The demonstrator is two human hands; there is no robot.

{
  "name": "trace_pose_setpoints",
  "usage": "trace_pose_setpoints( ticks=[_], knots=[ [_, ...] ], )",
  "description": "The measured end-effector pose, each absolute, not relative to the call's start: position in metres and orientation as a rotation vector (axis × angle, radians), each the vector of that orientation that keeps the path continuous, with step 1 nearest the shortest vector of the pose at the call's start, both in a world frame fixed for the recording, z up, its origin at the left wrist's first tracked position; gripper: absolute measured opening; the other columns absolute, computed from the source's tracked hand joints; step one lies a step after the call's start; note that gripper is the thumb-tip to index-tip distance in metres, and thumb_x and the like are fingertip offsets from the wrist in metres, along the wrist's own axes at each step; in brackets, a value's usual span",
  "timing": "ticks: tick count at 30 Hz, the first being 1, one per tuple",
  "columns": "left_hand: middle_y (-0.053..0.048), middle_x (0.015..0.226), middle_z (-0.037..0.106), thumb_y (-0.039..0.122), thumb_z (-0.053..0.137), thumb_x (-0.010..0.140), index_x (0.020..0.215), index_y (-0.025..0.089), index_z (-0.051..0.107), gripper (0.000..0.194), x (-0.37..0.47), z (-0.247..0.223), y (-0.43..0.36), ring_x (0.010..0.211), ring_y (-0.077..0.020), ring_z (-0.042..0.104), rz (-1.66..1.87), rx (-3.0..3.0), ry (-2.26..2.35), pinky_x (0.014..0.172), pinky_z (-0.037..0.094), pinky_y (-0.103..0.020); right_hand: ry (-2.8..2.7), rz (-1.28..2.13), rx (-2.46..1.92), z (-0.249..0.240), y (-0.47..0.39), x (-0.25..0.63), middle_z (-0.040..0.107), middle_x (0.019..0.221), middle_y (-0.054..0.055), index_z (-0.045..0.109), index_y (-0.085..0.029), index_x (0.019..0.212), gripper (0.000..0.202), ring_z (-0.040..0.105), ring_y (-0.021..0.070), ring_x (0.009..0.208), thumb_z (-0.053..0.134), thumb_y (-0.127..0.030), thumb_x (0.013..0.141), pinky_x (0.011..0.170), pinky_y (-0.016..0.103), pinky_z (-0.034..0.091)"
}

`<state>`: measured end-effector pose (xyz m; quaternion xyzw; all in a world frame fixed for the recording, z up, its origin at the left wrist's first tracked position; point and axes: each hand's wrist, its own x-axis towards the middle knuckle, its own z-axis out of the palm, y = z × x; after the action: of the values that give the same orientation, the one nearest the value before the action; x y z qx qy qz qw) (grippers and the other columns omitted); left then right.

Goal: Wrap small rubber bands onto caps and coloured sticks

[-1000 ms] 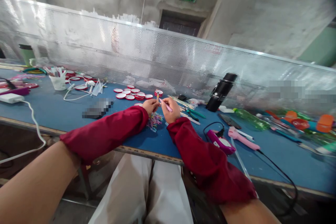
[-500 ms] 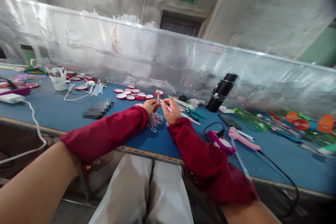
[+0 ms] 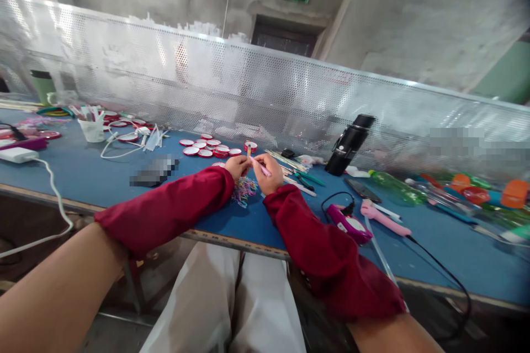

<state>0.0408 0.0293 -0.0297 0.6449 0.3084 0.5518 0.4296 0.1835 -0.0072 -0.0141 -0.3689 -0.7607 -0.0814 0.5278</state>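
Note:
My left hand [image 3: 237,167] is closed in a pinch around a slim tan stick [image 3: 249,150], which stands upright with a dark band near its top. Closed round a pink pen-like tool [image 3: 263,169] is my right hand [image 3: 271,175]. The tool's tip points left and meets the left fingertips at the stick; whether it touches the stick I cannot tell. Just below both hands lies a heap of small, colourful looped pieces [image 3: 245,193]. Round red-rimmed tins or lids [image 3: 206,153] with white faces spread beyond my left hand.
Right of my hands lie green-handled pliers [image 3: 304,181], a black bottle [image 3: 350,146], a purple device [image 3: 348,225] and a pink corded tool [image 3: 385,220]. A blurred dark object [image 3: 154,171] and a white cup of sticks [image 3: 91,129] are left. A perforated metal screen [image 3: 165,83] closes the back.
My right hand has shifted slightly left, bringing the pink tool's tip closer to the left fingertips. The left hand and the stick have hardly moved.

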Motion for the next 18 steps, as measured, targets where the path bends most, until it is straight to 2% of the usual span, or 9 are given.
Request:
trace_pose_setpoints(
  ticks=[4,9,14,18],
  knots=[
    [0.004,0.047,0.045,0.029,0.060,0.083,0.066,0.015,0.054,0.024,0.0410,-0.0288,0.0301,0.042,-0.0074,0.040,1.337,1.585,0.804,0.044,0.030,-0.021,-1.774,-0.184,-0.902,-0.0152,-0.0056,0.1848,0.065,0.081,0.004,0.060,-0.023,0.088,0.013,0.059,0.0180,0.074,0.051,-0.033,0.090,0.067,0.030,0.046],
    [0.005,0.048,0.044,0.031,0.062,0.083,0.061,0.015,0.051,0.029,0.0412,-0.0298,0.0313,0.043,-0.0066,0.038,1.366,1.604,0.781,0.044,0.029,-0.021,-1.818,-0.166,-0.866,-0.0157,-0.0046,0.1845,0.066,0.083,0.004,0.061,-0.023,0.090,0.014,0.060,0.0180,0.076,0.051,-0.032,0.089,0.069,0.030,0.047],
    [0.004,0.048,0.046,0.029,0.059,0.084,0.070,0.014,0.058,0.021,0.0401,-0.0306,0.0340,0.043,-0.0078,0.041,1.326,1.607,0.836,0.045,0.032,-0.021,-1.764,-0.167,-0.904,-0.0151,-0.0046,0.1862,0.066,0.081,0.004,0.060,-0.022,0.089,0.014,0.060,0.0180,0.074,0.051,-0.033,0.089,0.067,0.030,0.046],
    [0.004,0.048,0.045,0.034,0.062,0.082,0.064,0.015,0.053,0.028,0.0405,-0.0310,0.0336,0.043,-0.0069,0.040,1.348,1.617,0.800,0.044,0.030,-0.021,-1.803,-0.162,-0.878,-0.0146,-0.0062,0.1842,0.066,0.084,0.004,0.060,-0.023,0.090,0.014,0.060,0.0186,0.076,0.051,-0.033,0.090,0.069,0.031,0.047]
  ],
)
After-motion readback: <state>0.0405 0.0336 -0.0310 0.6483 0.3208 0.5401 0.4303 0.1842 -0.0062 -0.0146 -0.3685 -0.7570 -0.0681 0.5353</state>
